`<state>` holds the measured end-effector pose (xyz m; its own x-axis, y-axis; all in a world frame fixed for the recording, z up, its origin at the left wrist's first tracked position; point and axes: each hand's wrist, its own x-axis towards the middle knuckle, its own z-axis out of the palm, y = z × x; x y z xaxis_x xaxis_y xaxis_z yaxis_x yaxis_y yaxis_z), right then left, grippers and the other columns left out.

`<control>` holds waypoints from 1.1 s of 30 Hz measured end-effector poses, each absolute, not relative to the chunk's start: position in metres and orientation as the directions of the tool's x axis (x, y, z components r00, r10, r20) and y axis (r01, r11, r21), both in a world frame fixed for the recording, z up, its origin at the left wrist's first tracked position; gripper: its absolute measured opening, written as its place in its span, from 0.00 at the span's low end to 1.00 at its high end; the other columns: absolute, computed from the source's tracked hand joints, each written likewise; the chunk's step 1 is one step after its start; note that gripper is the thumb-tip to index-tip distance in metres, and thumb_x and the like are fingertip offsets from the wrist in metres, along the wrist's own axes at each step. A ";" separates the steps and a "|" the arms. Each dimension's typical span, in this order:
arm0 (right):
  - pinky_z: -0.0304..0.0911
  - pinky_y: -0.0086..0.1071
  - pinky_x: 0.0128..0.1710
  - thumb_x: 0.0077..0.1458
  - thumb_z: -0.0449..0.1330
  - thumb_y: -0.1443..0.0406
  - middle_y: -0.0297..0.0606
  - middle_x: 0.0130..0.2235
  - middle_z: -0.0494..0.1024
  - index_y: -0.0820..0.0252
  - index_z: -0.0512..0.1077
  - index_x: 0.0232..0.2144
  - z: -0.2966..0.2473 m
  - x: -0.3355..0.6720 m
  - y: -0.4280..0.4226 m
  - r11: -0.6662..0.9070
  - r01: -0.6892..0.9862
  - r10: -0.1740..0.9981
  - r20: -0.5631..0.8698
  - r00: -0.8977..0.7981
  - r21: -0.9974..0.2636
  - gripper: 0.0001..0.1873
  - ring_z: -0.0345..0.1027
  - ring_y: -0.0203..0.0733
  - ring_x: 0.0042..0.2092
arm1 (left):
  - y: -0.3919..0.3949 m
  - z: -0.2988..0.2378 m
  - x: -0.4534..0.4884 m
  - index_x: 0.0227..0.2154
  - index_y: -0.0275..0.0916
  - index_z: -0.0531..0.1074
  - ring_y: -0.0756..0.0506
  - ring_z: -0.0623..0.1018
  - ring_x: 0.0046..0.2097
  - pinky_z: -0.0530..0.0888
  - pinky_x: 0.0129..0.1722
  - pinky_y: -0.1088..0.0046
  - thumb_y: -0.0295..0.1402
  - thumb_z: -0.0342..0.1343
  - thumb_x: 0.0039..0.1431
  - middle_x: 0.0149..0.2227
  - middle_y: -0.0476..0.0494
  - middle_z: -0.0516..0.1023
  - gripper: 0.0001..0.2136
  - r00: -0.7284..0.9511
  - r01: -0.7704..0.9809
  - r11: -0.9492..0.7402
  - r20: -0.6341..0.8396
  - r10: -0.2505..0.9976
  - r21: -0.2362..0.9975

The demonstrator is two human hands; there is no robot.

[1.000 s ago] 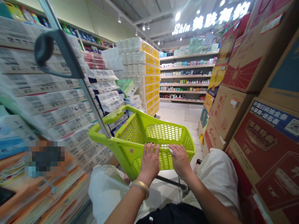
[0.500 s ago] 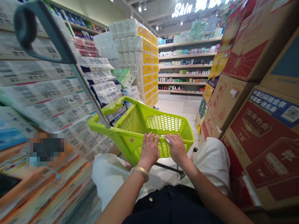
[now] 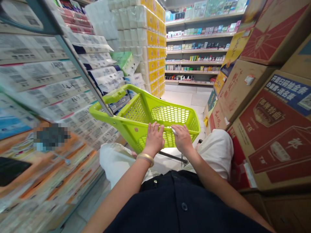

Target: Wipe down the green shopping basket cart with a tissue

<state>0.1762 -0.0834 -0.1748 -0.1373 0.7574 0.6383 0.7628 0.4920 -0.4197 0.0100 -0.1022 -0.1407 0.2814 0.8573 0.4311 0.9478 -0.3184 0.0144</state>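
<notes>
A bright green plastic shopping basket (image 3: 125,124) on a wheeled frame stands between my knees, its perforated inside showing no goods. A grey pull handle (image 3: 76,63) rises from its left end. My left hand (image 3: 155,139), with a gold bangle at the wrist, rests on the near rim, fingers stretched out and holding nothing. Just to its right, my right hand (image 3: 184,139) is at the same rim. Between its thumb and fingers a small white piece (image 3: 174,131) shows, too small to make out.
Wrapped paper packs (image 3: 55,77) are stacked on the left, beside a black phone-like slab (image 3: 13,170). Yellow-and-white tissue rolls (image 3: 153,51) tower ahead. Cartons (image 3: 274,126) crowd the right. Shelves of small boxed goods (image 3: 194,47) line the back, beyond pale floor tiles (image 3: 181,94).
My view has tipped downward, so the shelves and basket sit higher in the picture and more of my dark shirt shows. Both hands stay at the basket's near rim.
</notes>
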 end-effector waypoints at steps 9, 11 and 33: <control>0.52 0.49 0.61 0.61 0.48 0.69 0.45 0.42 0.81 0.61 0.76 0.41 -0.184 0.218 -0.078 0.248 0.794 0.781 0.600 0.175 -0.554 0.16 0.71 0.47 0.46 | -0.100 -0.141 0.009 0.57 0.34 0.64 0.34 0.60 0.64 0.50 0.68 0.48 0.28 0.53 0.51 0.55 0.32 0.68 0.27 0.271 0.950 -0.311 0.428 0.862 0.024; 0.51 0.49 0.61 0.60 0.49 0.70 0.44 0.45 0.80 0.60 0.75 0.43 -0.180 0.203 -0.080 0.314 0.797 0.789 0.609 0.084 -0.516 0.16 0.70 0.48 0.49 | -0.100 -0.141 0.009 0.56 0.34 0.64 0.34 0.60 0.64 0.49 0.68 0.47 0.28 0.53 0.51 0.55 0.32 0.68 0.27 0.267 0.951 -0.307 0.432 0.862 0.025; 0.55 0.45 0.59 0.60 0.49 0.70 0.42 0.44 0.81 0.58 0.76 0.43 -0.182 0.210 -0.084 0.418 0.781 0.780 0.624 -0.047 -0.464 0.16 0.72 0.46 0.47 | -0.096 -0.138 -0.002 0.54 0.38 0.65 0.34 0.58 0.65 0.49 0.68 0.45 0.27 0.53 0.49 0.53 0.34 0.69 0.26 0.292 0.933 -0.349 0.387 0.875 0.084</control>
<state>0.2105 -0.0839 -0.1819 -0.0466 0.7799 0.6241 0.7806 0.4183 -0.4644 -0.0020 -0.0958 -0.1381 0.2920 0.8746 0.3871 0.9334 -0.3488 0.0838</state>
